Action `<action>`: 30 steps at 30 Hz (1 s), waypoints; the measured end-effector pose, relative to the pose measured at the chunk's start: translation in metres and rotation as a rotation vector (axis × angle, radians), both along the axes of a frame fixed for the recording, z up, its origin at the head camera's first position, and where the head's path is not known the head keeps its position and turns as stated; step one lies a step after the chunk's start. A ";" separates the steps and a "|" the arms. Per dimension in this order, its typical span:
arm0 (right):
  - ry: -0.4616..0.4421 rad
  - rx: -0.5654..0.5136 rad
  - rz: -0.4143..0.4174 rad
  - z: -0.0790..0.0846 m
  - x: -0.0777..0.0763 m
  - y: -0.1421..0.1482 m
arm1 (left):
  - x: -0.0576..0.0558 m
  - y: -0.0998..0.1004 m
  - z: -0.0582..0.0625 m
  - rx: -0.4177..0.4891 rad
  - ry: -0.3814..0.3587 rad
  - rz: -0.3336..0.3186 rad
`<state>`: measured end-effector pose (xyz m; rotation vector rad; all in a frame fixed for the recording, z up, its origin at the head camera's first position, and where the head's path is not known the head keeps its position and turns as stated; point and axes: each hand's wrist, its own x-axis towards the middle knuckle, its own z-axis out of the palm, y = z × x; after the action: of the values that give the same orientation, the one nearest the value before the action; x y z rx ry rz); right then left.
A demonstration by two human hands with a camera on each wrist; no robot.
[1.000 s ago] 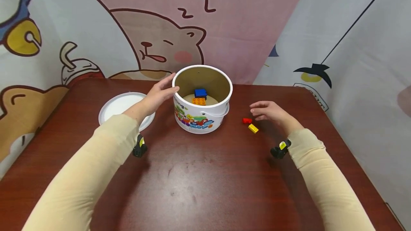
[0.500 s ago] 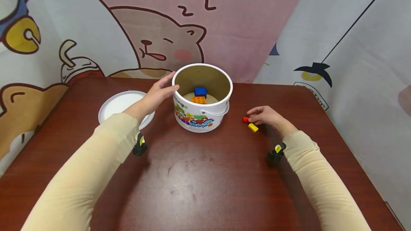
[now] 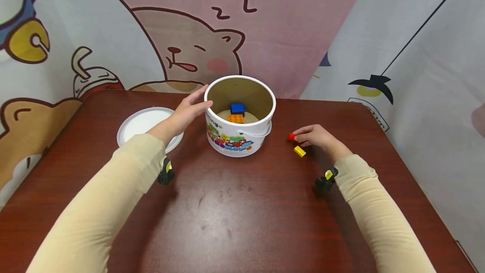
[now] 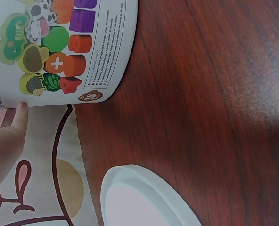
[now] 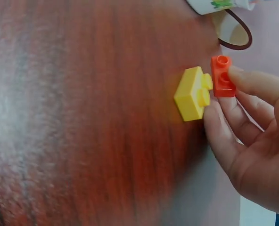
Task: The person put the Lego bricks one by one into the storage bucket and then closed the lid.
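The right hand (image 3: pixel 317 137) pinches a small red brick (image 5: pixel 222 80) between thumb and fingers, at the right of the bucket and well apart from it; whether the brick is clear of the surface (image 3: pixel 235 231) is hard to tell. Two round studs show on it in the right wrist view. Just beside that hand, on the near side, a yellow brick (image 3: pixel 299 151) lies on the surface, also with two studs. The left hand (image 3: pixel 188 113) touches the left side of the white bucket (image 3: pixel 227 138) at its rim, fingers fairly straight and thumb reaching to the edge. Inside the upright bucket, on its floor, sit an orange studded brick (image 3: pixel 235 119) and, behind it, a blue brick (image 3: pixel 237 109). Colourful toy pictures cover the bucket's outer wall, and a white handle (image 3: pixel 261 133) hangs down its front right. Left of the bucket a round white lid (image 3: pixel 145 125) lies flat, partly hidden by the left forearm. Behind the dark red-brown surface hangs a cartoon-printed cloth (image 3: pixel 280 33).
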<state>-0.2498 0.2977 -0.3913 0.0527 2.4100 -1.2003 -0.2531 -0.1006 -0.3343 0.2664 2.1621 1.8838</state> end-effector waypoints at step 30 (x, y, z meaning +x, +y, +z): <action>0.036 -0.368 -0.117 0.073 -0.004 0.004 | 0.001 0.003 0.001 0.024 -0.013 0.004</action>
<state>-0.2534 0.3013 -0.3181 0.0592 2.2022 -1.6928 -0.2523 -0.0976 -0.3330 0.2543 2.1348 1.9090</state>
